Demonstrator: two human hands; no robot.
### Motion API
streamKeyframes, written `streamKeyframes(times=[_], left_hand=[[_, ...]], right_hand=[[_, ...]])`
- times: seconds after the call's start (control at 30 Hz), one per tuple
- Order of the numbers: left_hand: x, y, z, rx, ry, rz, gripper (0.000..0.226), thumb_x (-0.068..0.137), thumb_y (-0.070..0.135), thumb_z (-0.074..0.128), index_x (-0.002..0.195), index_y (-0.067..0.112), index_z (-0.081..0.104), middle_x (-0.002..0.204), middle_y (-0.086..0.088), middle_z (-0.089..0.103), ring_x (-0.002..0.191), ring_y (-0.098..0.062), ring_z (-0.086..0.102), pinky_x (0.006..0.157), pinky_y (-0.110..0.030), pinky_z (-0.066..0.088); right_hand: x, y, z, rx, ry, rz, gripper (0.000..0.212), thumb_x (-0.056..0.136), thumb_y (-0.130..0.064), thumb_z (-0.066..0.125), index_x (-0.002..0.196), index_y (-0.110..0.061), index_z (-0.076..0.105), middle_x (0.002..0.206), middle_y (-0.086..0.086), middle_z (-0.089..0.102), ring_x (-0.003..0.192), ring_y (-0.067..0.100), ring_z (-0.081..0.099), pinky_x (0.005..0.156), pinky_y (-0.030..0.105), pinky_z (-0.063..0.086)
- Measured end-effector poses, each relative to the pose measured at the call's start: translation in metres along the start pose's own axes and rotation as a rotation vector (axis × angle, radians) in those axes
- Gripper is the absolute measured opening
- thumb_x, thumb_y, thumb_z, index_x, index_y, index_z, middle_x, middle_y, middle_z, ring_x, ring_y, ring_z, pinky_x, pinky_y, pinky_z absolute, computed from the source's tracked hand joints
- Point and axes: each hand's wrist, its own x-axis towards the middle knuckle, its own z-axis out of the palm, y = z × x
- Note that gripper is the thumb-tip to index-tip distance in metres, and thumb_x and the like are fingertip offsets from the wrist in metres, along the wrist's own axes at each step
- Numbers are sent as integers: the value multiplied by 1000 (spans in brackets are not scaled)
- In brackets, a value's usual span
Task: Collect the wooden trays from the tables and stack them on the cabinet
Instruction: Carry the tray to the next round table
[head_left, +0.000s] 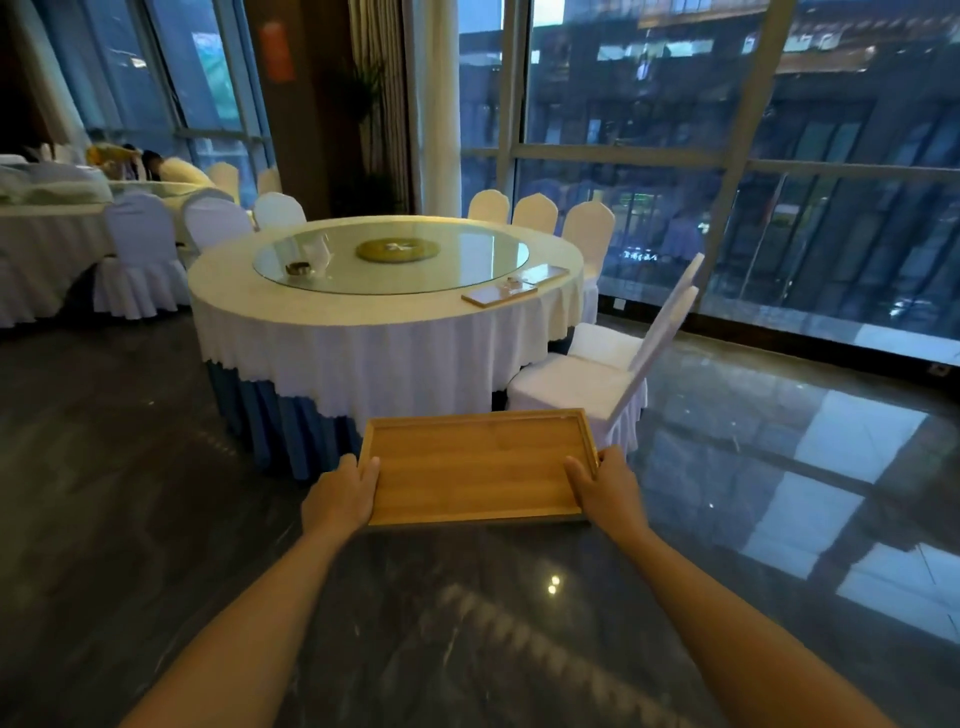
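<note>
I hold an empty rectangular wooden tray level in front of me, above the dark floor. My left hand grips its left short edge and my right hand grips its right short edge, thumbs on top. Ahead stands a round table with a white cloth over a blue skirt. A second wooden tray lies on the table's right rim with a small item on it. No cabinet is in view.
A glass turntable tops the round table. White-covered chairs ring it; one is pulled out at the right. Another dressed table stands far left with people beyond. Tall windows fill the right side over a glossy dark floor.
</note>
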Motion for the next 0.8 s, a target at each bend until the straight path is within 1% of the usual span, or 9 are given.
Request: streamKeyframes(times=[0.13,0.2,0.27,0.37,0.47,0.6,0.63,0.7,0.8], left_hand=[[87,56,17,7,33,-20,43,99,43,25,77,11,45,83,-10,52,77,-25,49,68,-33,37],[128,78,30,18,32,-26,46,99,41,25,65,14,40,81,-9,51,75,-25,49,67,-33,36],[171,97,46,20,30,-29,48,99,41,24,59,18,36,78,-8,50,75,-25,49,67,-32,35],[240,121,77,12,8,-26,48,99,40,24,59,18,35,71,-5,46,75,-24,48,67,-32,34],[320,139,114,-15,1,-23,47,99,40,27,64,11,41,72,-7,48,73,-25,48,65,-31,35],[440,174,144,-64,-42,-44,48,100,36,26,61,11,39,65,-3,44,64,-24,46,62,-33,36],[469,184,147,-61,-57,-57,49,100,37,26,66,8,45,70,-6,51,70,-28,52,68,-35,41],[535,206,156,-57,-62,-89,54,99,41,23,90,0,58,94,-16,64,91,-37,59,83,-40,48],[596,235,166,-28,-81,-140,57,100,41,21,119,-2,54,122,-24,59,113,-39,55,98,-42,43]], right_hand=[[109,4,-2,28,26,-5,37,93,-36,48,112,-5,45,101,11,55,91,25,57,84,40,50],[156,10,2,26,3,8,31,93,-35,49,107,-8,43,95,10,54,84,22,55,84,38,51],[204,17,8,6,-16,27,28,90,-34,53,102,-13,39,94,7,51,88,23,56,91,43,49],[280,29,21,-18,12,94,35,90,-37,52,108,-8,42,95,9,52,88,24,53,87,43,49],[367,42,40,-42,5,50,27,93,-36,47,99,-13,36,101,15,57,86,23,55,85,44,52],[501,38,62,-97,-21,35,28,93,-40,46,96,-14,35,106,18,60,87,26,59,81,45,53],[533,33,65,-100,-30,36,28,93,-40,46,96,-14,35,106,18,60,85,25,57,80,45,53],[603,24,71,-104,-26,24,28,92,-40,46,97,-15,35,109,17,60,85,22,55,81,46,54],[675,16,75,-96,-33,42,31,91,-42,47,103,-15,40,113,16,61,89,25,58,84,47,54]])
